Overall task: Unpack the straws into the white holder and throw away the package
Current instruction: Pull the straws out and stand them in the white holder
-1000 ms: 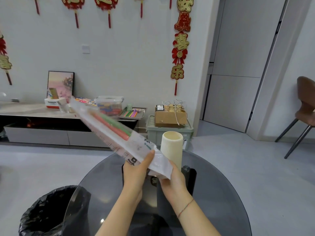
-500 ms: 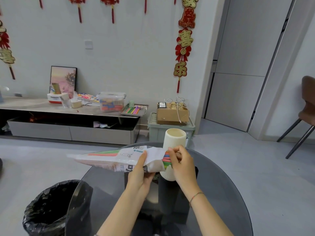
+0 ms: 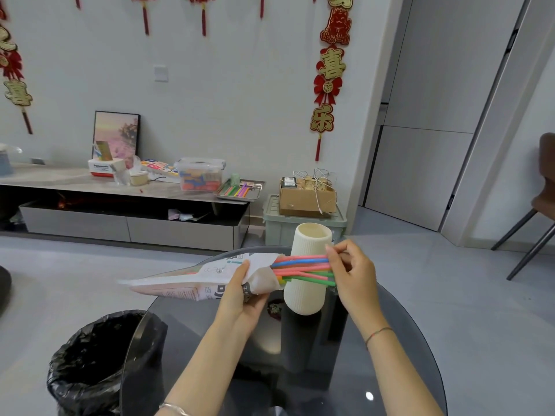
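**Straws half out, lying crosswise to the holder**

The right hand (image 3: 354, 273) pinches the free ends of the bundle of coloured plastic straws (image 3: 303, 268). The left hand (image 3: 243, 291) is closed around the mouth of the white printed paper package (image 3: 195, 280), which holds their other ends. The bundle's long axis runs level, left to right, across the front of the upright white ribbed holder (image 3: 306, 295) on the dark glass bench (image 3: 399, 340). Likely next: tip the bundle upright over the holder's opening. The black-lined bin (image 3: 90, 361) sits low left, nearer the left hand.

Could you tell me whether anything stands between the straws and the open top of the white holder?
Nothing visible does. The right hand holds the straws partly drawn from the package, which the left hand grips. They lie crosswise in front of the holder, below its open, seemingly empty mouth.
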